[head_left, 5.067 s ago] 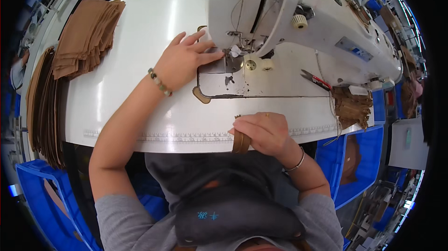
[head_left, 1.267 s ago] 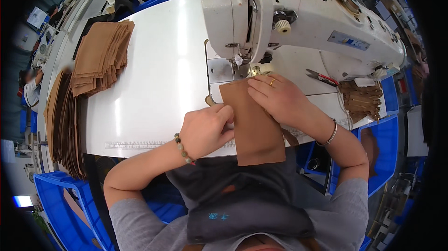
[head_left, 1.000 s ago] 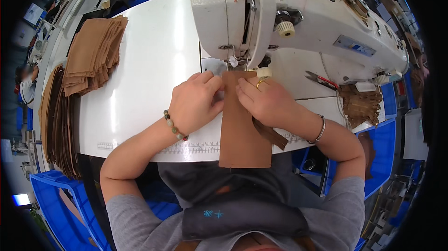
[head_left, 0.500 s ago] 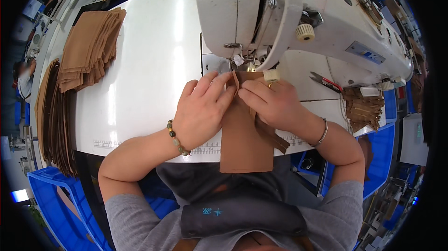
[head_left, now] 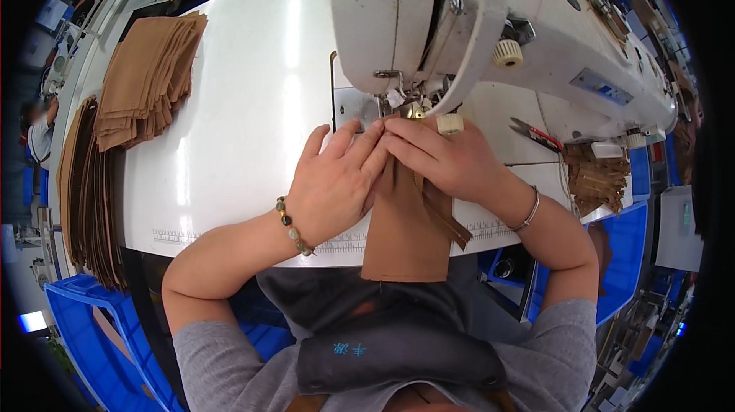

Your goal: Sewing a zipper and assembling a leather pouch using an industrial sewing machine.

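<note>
A brown fabric piece (head_left: 406, 240) runs from the sewing machine's presser foot (head_left: 398, 106) down over the table's front edge. My left hand (head_left: 337, 174) grips its upper left edge between thumb and forefinger, the other fingers resting toward the metal plate. From the right, my right hand (head_left: 452, 163) pinches the fabric close to the foot, its fingertips meeting those of my left. Under the right palm a narrow brown strip (head_left: 453, 224) sticks out at an angle. The fingers hide the cloth's upper end.
The white sewing machine (head_left: 475, 37) fills the far right. Red-handled snips (head_left: 536, 135) lie beside a bundle of brown strips (head_left: 597, 178). Stacked brown fabric pieces (head_left: 149, 79) lie at left, above more hanging pieces (head_left: 92, 190). Blue bins (head_left: 115, 320) stand below.
The raised fold between my hands has been pressed down at the foot. Both hands have drawn together there, and the fabric's lower end has shifted slightly.
</note>
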`<control>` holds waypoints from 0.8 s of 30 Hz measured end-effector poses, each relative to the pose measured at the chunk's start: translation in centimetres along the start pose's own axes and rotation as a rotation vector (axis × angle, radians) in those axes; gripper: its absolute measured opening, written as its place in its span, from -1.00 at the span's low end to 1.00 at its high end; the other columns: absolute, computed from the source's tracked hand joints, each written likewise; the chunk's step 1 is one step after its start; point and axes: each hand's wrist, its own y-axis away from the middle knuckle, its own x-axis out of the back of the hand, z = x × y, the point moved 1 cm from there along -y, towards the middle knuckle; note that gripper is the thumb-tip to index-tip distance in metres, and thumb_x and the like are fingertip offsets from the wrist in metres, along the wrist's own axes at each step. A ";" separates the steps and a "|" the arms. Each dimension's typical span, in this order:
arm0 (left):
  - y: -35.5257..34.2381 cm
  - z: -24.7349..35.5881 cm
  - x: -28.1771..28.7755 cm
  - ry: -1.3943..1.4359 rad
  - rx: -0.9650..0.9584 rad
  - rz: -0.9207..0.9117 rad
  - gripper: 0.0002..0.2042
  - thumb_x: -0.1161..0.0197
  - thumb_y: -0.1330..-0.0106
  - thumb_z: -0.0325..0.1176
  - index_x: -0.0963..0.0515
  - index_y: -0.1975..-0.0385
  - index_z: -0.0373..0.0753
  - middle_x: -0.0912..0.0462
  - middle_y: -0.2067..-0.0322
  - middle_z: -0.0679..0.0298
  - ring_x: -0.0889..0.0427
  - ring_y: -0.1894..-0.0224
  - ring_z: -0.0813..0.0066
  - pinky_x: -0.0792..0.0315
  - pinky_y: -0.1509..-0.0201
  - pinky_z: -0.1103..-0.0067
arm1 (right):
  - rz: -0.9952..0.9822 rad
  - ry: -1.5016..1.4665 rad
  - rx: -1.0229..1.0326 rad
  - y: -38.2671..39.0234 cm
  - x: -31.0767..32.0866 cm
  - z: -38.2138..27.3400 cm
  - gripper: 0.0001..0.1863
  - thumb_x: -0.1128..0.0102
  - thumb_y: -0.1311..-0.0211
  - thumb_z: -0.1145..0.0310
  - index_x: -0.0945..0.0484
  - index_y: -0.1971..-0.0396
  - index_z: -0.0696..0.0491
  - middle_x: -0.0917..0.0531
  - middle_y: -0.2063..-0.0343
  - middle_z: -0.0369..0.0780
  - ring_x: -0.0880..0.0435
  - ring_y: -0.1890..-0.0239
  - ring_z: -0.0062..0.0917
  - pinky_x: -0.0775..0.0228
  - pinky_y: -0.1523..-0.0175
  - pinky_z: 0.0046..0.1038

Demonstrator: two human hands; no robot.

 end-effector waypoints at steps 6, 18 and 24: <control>-0.1 0.1 0.0 -0.039 -0.008 -0.016 -0.48 -0.26 -0.31 -0.29 -0.48 -0.30 -0.20 -0.48 -0.32 0.21 -0.39 -0.36 0.16 -0.29 -0.40 0.14 | -0.057 -0.047 -0.010 0.1 0.0 0.4 -0.79 -0.24 -0.01 0.38 -0.63 0.30 0.05 -0.67 0.24 -0.33 -0.65 0.34 -0.49 -0.46 0.17 -0.41; -0.9 -0.4 -0.3 -0.016 0.005 0.011 -0.47 -0.27 -0.31 -0.30 -0.48 -0.31 -0.21 -0.48 -0.34 0.28 -0.41 -0.35 0.19 -0.32 -0.37 0.17 | -0.084 -0.018 -0.060 0.3 -0.6 0.7 -0.73 -0.24 -0.03 0.42 -0.65 0.21 0.09 -0.73 0.23 -0.28 -0.68 0.33 -0.45 -0.47 0.13 -0.40; -1.3 -1.0 -1.0 -0.009 0.024 0.069 -0.48 -0.27 -0.30 -0.32 -0.47 -0.30 -0.20 -0.53 -0.27 0.26 -0.45 -0.31 0.17 -0.29 -0.36 0.19 | -0.040 0.046 -0.041 0.8 -1.2 1.4 -0.64 -0.23 -0.13 0.43 -0.66 0.03 0.09 -0.77 0.13 -0.22 -0.73 0.24 -0.44 -0.50 0.04 -0.37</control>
